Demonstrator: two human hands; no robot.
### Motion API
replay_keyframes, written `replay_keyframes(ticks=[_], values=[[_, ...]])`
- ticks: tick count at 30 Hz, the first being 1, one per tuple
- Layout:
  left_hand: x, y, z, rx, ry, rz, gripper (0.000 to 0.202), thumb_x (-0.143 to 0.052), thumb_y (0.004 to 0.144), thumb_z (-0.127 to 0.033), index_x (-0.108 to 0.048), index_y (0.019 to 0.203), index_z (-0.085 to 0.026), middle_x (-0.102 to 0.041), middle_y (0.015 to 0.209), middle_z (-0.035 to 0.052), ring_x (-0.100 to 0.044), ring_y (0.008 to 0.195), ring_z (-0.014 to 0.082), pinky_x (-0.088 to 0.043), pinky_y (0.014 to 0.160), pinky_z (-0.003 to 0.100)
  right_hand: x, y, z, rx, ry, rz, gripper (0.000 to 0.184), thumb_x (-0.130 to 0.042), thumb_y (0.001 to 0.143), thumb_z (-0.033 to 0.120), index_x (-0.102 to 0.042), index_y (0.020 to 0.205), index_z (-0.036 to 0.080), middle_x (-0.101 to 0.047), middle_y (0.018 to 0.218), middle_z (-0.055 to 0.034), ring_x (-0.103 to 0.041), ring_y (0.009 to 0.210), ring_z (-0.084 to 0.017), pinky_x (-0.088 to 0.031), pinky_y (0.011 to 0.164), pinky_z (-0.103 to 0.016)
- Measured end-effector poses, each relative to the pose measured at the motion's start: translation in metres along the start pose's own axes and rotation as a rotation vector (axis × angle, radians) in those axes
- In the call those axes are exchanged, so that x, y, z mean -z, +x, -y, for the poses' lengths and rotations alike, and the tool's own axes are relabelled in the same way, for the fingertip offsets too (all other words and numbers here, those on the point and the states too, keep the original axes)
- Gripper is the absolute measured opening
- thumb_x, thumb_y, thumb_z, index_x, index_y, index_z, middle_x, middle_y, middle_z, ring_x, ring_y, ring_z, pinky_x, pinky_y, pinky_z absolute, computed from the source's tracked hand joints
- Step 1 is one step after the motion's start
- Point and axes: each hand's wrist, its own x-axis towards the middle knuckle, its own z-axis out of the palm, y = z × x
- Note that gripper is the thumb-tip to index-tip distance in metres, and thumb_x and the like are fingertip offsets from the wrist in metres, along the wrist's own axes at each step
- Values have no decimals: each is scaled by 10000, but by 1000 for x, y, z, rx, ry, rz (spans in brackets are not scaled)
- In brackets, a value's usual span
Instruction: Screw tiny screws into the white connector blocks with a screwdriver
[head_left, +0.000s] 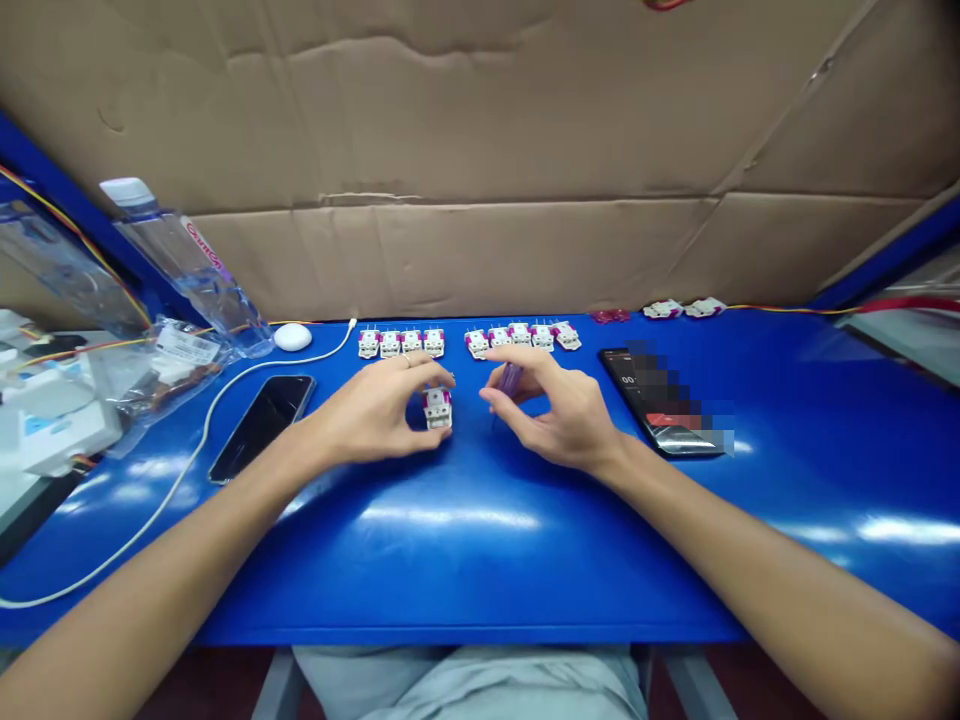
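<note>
My left hand [382, 405] is closed around a small white-and-magenta terminal block [438, 410], with thumb and forefinger at its near and far ends, low over the blue table [450, 570]. To the right of it, my right hand [559, 410] grips a small screwdriver [510, 378] with a purple handle. Its thin shaft seems to point down, partly hidden by the fingers. Behind the hands, several similar blocks [411, 343] stand in a row, and a second group of blocks [520, 334] stands further right, pins toward the cardboard.
A dark phone [262, 425] and white cable [214, 405] lie left; a lit phone [660, 405] lies right. A water bottle [187, 265], white oval object [292, 337] and plastic bag [169, 370] are at far left. A cardboard wall [487, 130] closes the back.
</note>
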Motion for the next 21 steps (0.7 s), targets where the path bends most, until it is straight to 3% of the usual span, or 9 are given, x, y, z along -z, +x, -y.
replay_keyframes(ticks=[5, 11, 14, 21], values=[[15, 38, 19, -34, 129, -47, 444, -728, 896, -375, -735, 1296, -183, -759, 1258, 116, -736, 1129, 313, -574, 998, 412, 1, -2, -3, -25, 24, 4, 318, -675, 1070, 272, -605, 1380, 260, -802, 955, -2, -783, 679, -153, -699, 693, -270], [-3, 88, 40, -32, 144, -50, 448, -736, 892, -388, -758, 1258, -130, -772, 1238, 155, -732, 1139, 331, -565, 1016, 426, 1, -1, -3, -3, 13, 0, 292, -660, 1071, 260, -606, 1358, 249, -801, 939, -2, -777, 675, -150, -700, 690, -263], [-9, 95, 44, -27, 187, -37, 461, -750, 881, -399, -776, 1253, -127, -776, 1240, 167, -716, 1178, 354, -557, 1043, 445, 2, 0, -3, -8, 10, 11, 287, -649, 1074, 271, -604, 1357, 255, -794, 904, 7, -770, 659, -151, -701, 684, -265], [-5, 93, 46, -17, 257, -14, 494, -739, 882, -415, -793, 1283, -132, -782, 1238, 167, -701, 1172, 347, -552, 1041, 432, 2, 0, -1, -5, 33, 11, 275, -655, 1069, 254, -621, 1342, 258, -786, 897, 11, -764, 663, -149, -697, 675, -269]])
